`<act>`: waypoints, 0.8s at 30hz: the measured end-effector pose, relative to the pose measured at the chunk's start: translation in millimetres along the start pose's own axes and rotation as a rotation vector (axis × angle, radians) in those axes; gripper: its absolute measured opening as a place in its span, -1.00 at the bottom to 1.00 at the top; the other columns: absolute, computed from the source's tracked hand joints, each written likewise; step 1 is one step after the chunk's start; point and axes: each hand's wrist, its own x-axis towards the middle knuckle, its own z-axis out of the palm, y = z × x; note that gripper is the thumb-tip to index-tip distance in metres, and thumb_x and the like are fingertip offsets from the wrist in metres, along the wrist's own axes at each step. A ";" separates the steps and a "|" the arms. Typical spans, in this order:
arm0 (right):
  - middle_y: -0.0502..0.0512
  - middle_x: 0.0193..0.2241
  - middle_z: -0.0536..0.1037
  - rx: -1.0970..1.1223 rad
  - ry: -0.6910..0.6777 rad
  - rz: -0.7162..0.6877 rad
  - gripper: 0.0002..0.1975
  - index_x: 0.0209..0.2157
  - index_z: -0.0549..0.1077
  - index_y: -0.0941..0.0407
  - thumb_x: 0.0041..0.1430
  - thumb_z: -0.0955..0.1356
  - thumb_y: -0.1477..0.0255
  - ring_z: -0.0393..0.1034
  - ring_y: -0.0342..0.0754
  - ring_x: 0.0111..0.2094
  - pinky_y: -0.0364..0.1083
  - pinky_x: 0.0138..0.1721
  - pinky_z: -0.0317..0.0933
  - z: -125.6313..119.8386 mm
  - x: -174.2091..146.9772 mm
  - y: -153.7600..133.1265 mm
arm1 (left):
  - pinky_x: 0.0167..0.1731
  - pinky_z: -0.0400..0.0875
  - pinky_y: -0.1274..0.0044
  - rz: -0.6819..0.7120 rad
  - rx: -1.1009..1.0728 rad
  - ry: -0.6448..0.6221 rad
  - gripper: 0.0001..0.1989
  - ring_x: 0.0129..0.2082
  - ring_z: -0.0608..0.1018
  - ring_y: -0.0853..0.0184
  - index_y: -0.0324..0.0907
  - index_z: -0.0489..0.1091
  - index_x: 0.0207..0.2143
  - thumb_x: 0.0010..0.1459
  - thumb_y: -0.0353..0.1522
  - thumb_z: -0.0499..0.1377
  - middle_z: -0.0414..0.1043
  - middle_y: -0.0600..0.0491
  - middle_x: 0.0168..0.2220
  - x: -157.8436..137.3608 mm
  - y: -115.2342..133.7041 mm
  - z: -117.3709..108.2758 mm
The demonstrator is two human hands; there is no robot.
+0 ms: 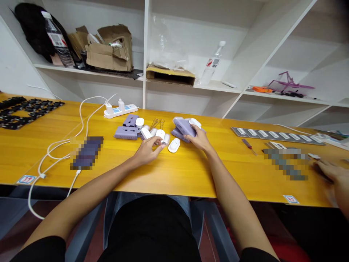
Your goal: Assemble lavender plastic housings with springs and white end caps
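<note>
Your left hand [147, 150] is half curled. Your right hand [201, 138] curves in a grip. Both forearms [99, 189] slant inward.

Black top [149, 233], short black sleeves [43, 249]

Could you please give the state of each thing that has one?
Purple casing, tilted, gripped by right hand
Left hand, fingers bent
Power strip, two plugs inserted
Cardboard box, open
Left bottle, capped
Right bottle, capped, upright
Screwdriver, lying down
White cable, loosely looped
</note>
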 end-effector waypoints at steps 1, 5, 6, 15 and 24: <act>0.41 0.37 0.43 0.004 -0.006 -0.008 -0.07 0.40 0.35 0.16 0.04 0.50 0.09 0.34 0.47 0.34 0.40 0.38 0.17 -0.1 -0.8 -1.8 | -0.10 0.60 0.32 -0.005 0.006 0.001 -0.74 -0.16 0.70 0.19 -0.16 0.50 -0.02 0.36 -0.21 0.27 0.68 -0.05 -0.17 0.0 -0.5 0.1; 0.37 0.33 0.48 0.054 -0.026 -0.036 -0.14 0.35 0.40 0.12 0.04 0.50 0.12 0.38 0.46 0.31 0.41 0.36 0.19 2.2 -4.2 -9.6 | -0.11 0.59 0.32 -0.014 0.019 0.006 -0.73 -0.17 0.69 0.18 -0.16 0.50 -0.01 0.36 -0.19 0.26 0.67 -0.05 -0.17 0.1 -2.1 0.3; 0.37 0.32 0.49 0.069 -0.025 -0.038 -0.16 0.34 0.41 0.12 0.04 0.50 0.13 0.39 0.46 0.31 0.41 0.36 0.19 3.3 -4.9 -11.7 | -0.12 0.58 0.33 -0.014 0.021 0.007 -0.72 -0.18 0.69 0.18 -0.16 0.50 -0.01 0.36 -0.19 0.26 0.67 -0.05 -0.17 0.1 -2.2 0.2; 0.34 0.28 0.53 0.315 -0.060 0.064 -0.24 0.25 0.48 0.14 0.02 0.52 0.16 0.40 0.36 0.30 0.29 0.39 0.20 15.9 -8.6 -21.1 | -0.14 0.60 0.40 0.040 0.012 0.020 -0.77 -0.19 0.69 0.24 -0.17 0.49 -0.02 0.36 -0.25 0.27 0.67 -0.02 -0.18 -0.9 -1.5 0.3; 0.28 0.22 0.56 0.353 0.102 0.186 -0.23 0.27 0.44 0.09 0.05 0.49 0.08 0.47 0.29 0.21 0.27 0.23 0.38 20.9 1.9 0.2 | -0.13 0.61 0.41 0.070 0.028 0.054 -0.80 -0.19 0.69 0.26 -0.18 0.49 -0.01 0.36 -0.30 0.28 0.66 -0.03 -0.18 -0.1 -4.4 -0.5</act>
